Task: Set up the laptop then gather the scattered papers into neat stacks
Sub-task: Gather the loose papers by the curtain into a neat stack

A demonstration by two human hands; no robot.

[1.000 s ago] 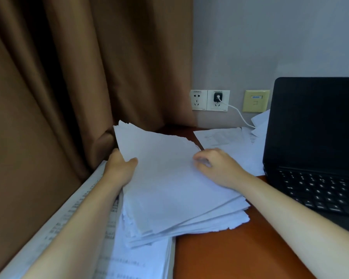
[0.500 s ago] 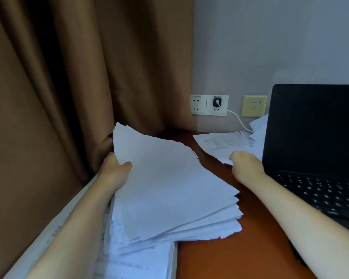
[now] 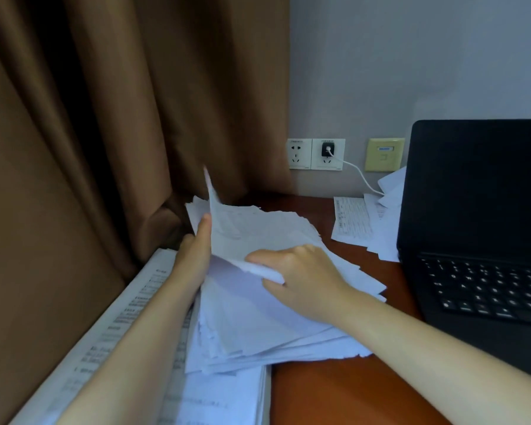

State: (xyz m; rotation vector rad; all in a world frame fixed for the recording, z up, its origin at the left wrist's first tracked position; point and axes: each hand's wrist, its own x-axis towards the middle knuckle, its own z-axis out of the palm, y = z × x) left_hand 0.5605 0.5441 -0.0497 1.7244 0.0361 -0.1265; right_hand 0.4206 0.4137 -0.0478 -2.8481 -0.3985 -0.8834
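Back from the loose printed sheets (image 3: pixel 351 219) by the open black laptop (image 3: pixel 478 194), the right grip (image 3: pixel 301 280) pinches another white sheet (image 3: pixel 227 234) onto the fanned white paper stack (image 3: pixel 258 326), whose edge the left grip (image 3: pixel 193 256) clasps. Gathering is likely unfinished.

laptop (image 3: pixel 478 210) open, dark | papers (image 3: pixel 276 305) messy pile, left

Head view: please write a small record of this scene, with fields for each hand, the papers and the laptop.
left hand: at the left edge of the paper pile, thumb against the lifted sheet; fingers hidden
right hand: pinches the lifted sheet's near edge
paper pile: uneven, partly on a printed stack, partly on the desk
loose papers: flat on the desk, left of the laptop
laptop: open, screen dark
charger: plugged into a wall socket
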